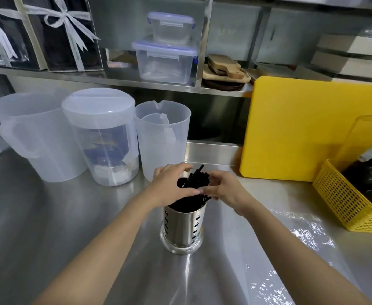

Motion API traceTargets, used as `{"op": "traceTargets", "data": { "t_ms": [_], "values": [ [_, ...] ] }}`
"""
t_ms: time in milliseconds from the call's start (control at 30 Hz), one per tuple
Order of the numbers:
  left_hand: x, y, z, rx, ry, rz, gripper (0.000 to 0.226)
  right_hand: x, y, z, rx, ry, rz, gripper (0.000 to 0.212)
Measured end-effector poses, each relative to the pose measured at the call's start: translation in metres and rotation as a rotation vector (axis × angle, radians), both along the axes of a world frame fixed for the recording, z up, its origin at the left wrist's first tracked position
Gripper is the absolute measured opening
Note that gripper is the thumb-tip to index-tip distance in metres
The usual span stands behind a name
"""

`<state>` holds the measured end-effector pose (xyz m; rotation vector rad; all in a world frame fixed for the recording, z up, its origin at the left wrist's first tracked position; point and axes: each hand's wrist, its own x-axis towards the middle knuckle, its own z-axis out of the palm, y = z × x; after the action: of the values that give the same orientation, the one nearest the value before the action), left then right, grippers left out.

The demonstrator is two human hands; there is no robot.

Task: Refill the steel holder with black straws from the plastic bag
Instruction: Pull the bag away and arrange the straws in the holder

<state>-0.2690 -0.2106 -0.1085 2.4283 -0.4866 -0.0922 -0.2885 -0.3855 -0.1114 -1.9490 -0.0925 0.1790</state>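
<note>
Left hand [172, 187]: fingers curled over the far side of the black plastic straws [197, 179], thumb laid across the near side. Right hand [227, 190]: fingers curled round the same bundle from the opposite side. The thumb tips of the two hands meet, or very nearly meet, in front of the bundle; actual contact cannot be confirmed. Between them the hands enclose the upper part of the straws.

The straws stand in the perforated cylindrical steel holder [184, 227], leaning slightly, their tops projecting above the fingers. The holder is upright on the stainless steel counter [70, 216], directly below the hands.

The clear crumpled plastic bag [306, 234] lies flat on the counter to the right of the holder, apart from it. Contents cannot be determined.

Behind the holder, in a row: two translucent plastic jugs [37, 137] with a lidded translucent plastic container [101, 137] between them. To the right, a yellow plastic cutting board [295, 128] leans upright at the back, and a yellow perforated plastic basket [339, 199] holding dark items sits near the bag. On the steel shelf [136, 81] above, two clear lidded storage boxes [165, 60] are stacked.
</note>
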Motion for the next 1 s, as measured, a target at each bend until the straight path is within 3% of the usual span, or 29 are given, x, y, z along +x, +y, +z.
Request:
{"op": "traceTargets", "data": {
  "t_ms": [167, 267, 333, 433, 667, 833, 1000],
  "values": [
    [0.011, 0.006, -0.003, -0.242, 0.217, -0.007, 0.067, 0.015, 0.006, 0.000, 0.041, -0.041, 0.005, 0.020],
    [0.014, 0.008, 0.002, -0.440, 0.312, 0.006, 0.041, 0.024, 0.008, -0.004, 0.090, -0.047, -0.007, 0.023],
    [0.018, 0.010, 0.004, -0.488, 0.282, 0.048, 0.024, 0.029, 0.009, -0.005, 0.115, -0.036, -0.010, 0.022],
    [0.023, 0.015, 0.004, -0.593, 0.278, 0.104, 0.018, 0.034, 0.011, -0.006, 0.123, -0.019, -0.004, 0.020],
    [0.026, 0.022, 0.010, -0.691, 0.317, -0.012, 0.042, 0.041, 0.018, 0.002, 0.172, -0.056, -0.006, 0.020],
    [0.025, 0.018, 0.007, -0.673, 0.280, -0.027, 0.047, 0.041, 0.023, 0.007, 0.110, -0.149, -0.009, 0.014],
    [0.027, 0.019, 0.003, -0.645, 0.309, -0.049, 0.048, 0.042, 0.022, 0.009, 0.130, -0.111, -0.024, 0.015]
  ]
}}
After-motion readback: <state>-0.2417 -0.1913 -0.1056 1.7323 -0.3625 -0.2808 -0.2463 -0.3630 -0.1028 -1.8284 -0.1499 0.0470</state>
